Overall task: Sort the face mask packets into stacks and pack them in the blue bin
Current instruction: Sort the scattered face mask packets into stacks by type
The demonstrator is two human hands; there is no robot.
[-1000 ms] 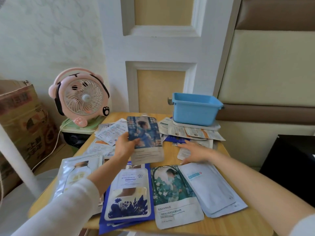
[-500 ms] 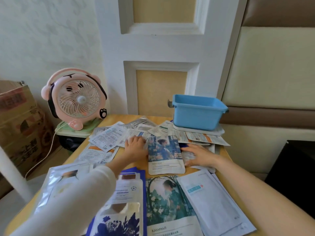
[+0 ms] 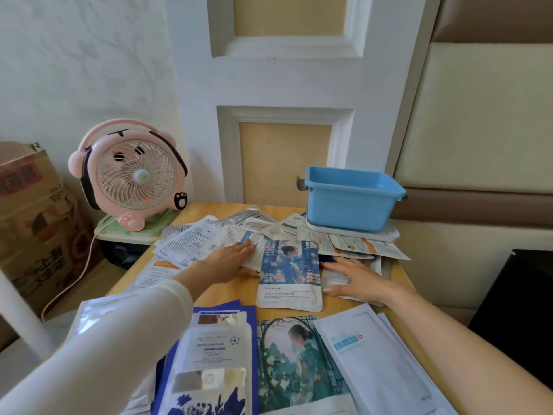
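Observation:
A blue-patterned mask packet [image 3: 288, 274] lies flat on the wooden table [image 3: 332, 307] between my hands. My left hand [image 3: 230, 260] rests open, fingers spread, on white packets [image 3: 191, 244] just left of it. On the other side my right hand [image 3: 356, 278] lies flat and open on other packets. The blue bin [image 3: 350, 202] stands at the table's back right on a white pack. Nearer me lie sorted piles: dark blue floral packets [image 3: 209, 363], a green portrait packet [image 3: 296, 366] and plain white packets [image 3: 380, 360].
A pink desk fan [image 3: 131, 178] stands at the back left on a green base, its cord hanging down. A cardboard box [image 3: 33, 217] sits at far left. Silvery packets [image 3: 89, 319] lie at the near left edge. A dark object [image 3: 520, 298] stands right of the table.
My left hand carried the blue-patterned packet from mid-air down onto the table and let it go, then slid left onto the white packets. My right hand stayed on the packets at right.

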